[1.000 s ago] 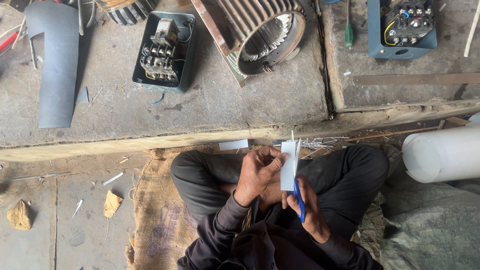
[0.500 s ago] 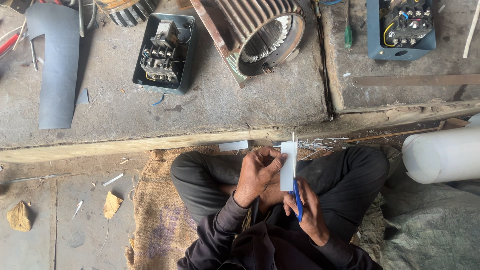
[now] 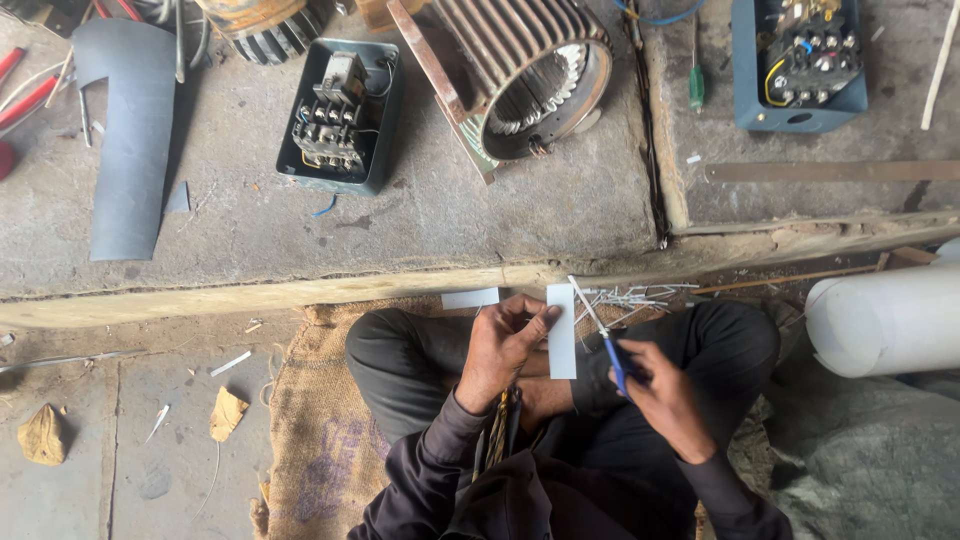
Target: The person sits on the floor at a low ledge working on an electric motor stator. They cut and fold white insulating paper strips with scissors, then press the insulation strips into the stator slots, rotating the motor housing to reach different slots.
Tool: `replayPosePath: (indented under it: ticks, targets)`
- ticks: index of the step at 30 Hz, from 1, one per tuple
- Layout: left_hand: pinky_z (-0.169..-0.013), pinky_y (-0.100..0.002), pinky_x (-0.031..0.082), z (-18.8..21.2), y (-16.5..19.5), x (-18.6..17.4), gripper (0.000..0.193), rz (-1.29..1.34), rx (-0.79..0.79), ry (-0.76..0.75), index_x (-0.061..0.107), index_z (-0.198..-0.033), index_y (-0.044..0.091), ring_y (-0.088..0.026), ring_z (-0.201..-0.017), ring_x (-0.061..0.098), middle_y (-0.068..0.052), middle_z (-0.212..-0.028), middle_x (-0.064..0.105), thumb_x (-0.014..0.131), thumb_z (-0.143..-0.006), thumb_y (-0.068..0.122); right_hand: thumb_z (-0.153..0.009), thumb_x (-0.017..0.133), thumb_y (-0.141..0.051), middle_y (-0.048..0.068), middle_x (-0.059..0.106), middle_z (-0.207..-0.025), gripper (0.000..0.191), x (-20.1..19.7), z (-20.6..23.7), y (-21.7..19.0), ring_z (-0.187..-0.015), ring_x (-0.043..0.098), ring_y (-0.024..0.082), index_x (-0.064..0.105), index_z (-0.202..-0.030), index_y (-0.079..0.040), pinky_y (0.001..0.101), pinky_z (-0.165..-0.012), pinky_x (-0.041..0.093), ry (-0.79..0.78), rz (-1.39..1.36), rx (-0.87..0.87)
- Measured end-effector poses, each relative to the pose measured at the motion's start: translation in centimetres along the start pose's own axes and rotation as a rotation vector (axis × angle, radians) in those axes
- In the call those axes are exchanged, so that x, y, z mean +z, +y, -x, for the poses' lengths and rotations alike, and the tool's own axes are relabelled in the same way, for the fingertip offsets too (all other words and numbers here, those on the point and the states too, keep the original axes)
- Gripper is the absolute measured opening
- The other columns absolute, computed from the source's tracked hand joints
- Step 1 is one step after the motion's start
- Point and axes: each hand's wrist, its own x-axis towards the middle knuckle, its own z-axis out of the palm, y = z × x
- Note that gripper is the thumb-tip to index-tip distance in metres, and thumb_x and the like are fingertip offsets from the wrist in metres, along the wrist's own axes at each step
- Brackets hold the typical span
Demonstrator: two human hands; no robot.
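On the raised concrete slab at far left lies a curved grey sheet (image 3: 125, 150), then an open dark box of electrical contacts (image 3: 340, 115), a ribbed motor housing (image 3: 525, 80), a green-handled screwdriver (image 3: 696, 85) and a blue box of wired terminals (image 3: 798, 62). Below the slab's edge, over the person's crossed legs on a burlap mat (image 3: 310, 440), the left hand (image 3: 505, 350) is closed on a white rectangular strip (image 3: 561, 335), thumb on its face, holding it upright. Just right of the strip, the right hand (image 3: 660, 390) is closed around blue-handled scissors (image 3: 605, 340), whose blades point up along the strip's right edge. A heap of thin white slivers (image 3: 625, 297) lies beyond, and a white roll (image 3: 885, 320) rests at far right.
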Motion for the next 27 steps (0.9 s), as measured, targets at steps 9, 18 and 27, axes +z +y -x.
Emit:
replayPosePath:
  ticks: [9, 18, 27]
  targets:
    - [-0.069, -0.026, 0.059, 0.0, -0.1, -1.4, 0.020, 0.046, 0.004, 0.086, 0.075, -0.105, -0.003, -0.009, -0.075, 0.070, -0.006, -0.088, 0.077, 0.075, -0.094, 0.015, -0.079, 0.076, -0.011, 0.017, 0.067, -0.105, 0.028, 1.7, -5.1, 4.0, -0.094, 0.067, 0.037, 0.074, -0.107, -0.005, 0.0439, -0.083, 0.052, -0.032, 0.662, -0.184]
    - [-0.072, -0.026, 0.059, 1.1, -1.5, -3.1, 0.022, -0.028, 0.026, 0.110, 0.075, -0.110, -0.005, -0.009, -0.081, 0.068, -0.007, -0.092, 0.077, 0.073, -0.098, 0.013, -0.086, 0.071, -0.012, 0.012, 0.071, -0.107, 0.035, 1.0, -4.1, -1.4, -0.094, 0.071, 0.026, 0.069, -0.121, -0.004, 0.0374, -0.079, 0.056, -0.034, 0.432, -0.226]
    - [-0.077, -0.026, 0.061, 1.3, -1.5, 0.9, 0.026, 0.119, -0.176, -0.051, 0.072, -0.111, -0.004, -0.009, -0.083, 0.071, -0.006, -0.093, 0.077, 0.071, -0.095, 0.015, -0.095, 0.072, -0.005, 0.006, 0.071, -0.094, 0.022, 1.1, -4.0, -7.6, -0.086, 0.067, 0.010, 0.071, -0.115, 0.005, 0.0252, -0.077, 0.054, -0.077, -0.407, -0.081]
